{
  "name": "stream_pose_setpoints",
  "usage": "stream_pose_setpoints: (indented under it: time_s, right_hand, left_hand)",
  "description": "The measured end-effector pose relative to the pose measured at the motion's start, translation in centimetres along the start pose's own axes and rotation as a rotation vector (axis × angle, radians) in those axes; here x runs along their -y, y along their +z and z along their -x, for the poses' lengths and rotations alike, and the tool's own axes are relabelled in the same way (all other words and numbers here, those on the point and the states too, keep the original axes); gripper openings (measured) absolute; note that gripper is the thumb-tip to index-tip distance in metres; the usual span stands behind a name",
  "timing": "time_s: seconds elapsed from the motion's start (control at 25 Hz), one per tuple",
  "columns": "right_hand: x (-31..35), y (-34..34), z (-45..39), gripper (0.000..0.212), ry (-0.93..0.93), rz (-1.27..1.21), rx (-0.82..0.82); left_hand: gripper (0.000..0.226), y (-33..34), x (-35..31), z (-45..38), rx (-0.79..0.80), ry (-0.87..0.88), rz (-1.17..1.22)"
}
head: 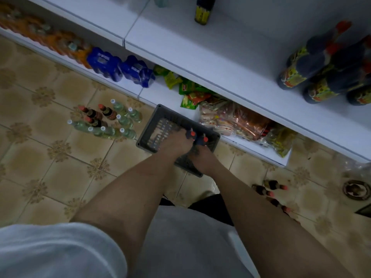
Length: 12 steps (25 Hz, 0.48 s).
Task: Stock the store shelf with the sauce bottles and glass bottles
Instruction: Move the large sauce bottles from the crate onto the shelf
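Note:
Both my hands reach down into a grey plastic basket [158,115] on the floor by the shelf base. My left hand [176,143] grips a dark sauce bottle with a red cap [190,134]. Close beside it, my right hand [202,159] grips a second red-capped sauce bottle [202,139]. Dark sauce bottles with yellow labels [321,73] stand grouped on the white shelf [200,55] at the right; a single one [203,11] stands further back. On the floor to the left stand clear glass bottles [120,121] and a few sauce bottles [94,115].
The bottom shelf holds orange packs [50,41], blue packs [120,67] and snack bags [230,115]. More sauce bottles [269,189] stand on the tiled floor at my right, near a round floor drain [356,189].

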State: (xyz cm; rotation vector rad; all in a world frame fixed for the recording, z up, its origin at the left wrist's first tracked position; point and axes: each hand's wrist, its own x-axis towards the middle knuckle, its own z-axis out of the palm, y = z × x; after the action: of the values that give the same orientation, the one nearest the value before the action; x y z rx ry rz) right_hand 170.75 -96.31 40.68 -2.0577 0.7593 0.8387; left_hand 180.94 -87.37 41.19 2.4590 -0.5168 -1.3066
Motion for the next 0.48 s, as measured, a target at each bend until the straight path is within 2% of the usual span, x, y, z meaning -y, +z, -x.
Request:
stream_pose_setpoints:
  time_s: [0.08,0.12,0.32,0.48]
  right_hand:
    - [0.3,0.4,-1.5,0.012,-0.011,-0.040,0.015]
    - [0.0,0.5,-2.5,0.020,-0.016,-0.031,0.013]
    - [-7.0,3.1,-14.1,0.018,0.042,-0.026,-0.084]
    - [-14.0,6.4,-24.3,0.020,0.093,0.033,-0.084]
  left_hand:
    - [0.033,0.7,0.0,-2.3,0.023,0.009,-0.024]
    - [0.031,1.4,0.5,-3.6,0.016,0.012,-0.036]
    - [0.041,7.9,4.9,-14.2,0.053,-0.082,-0.010]
    - [0.040,13.3,8.0,-23.9,-0.043,0.012,0.061]
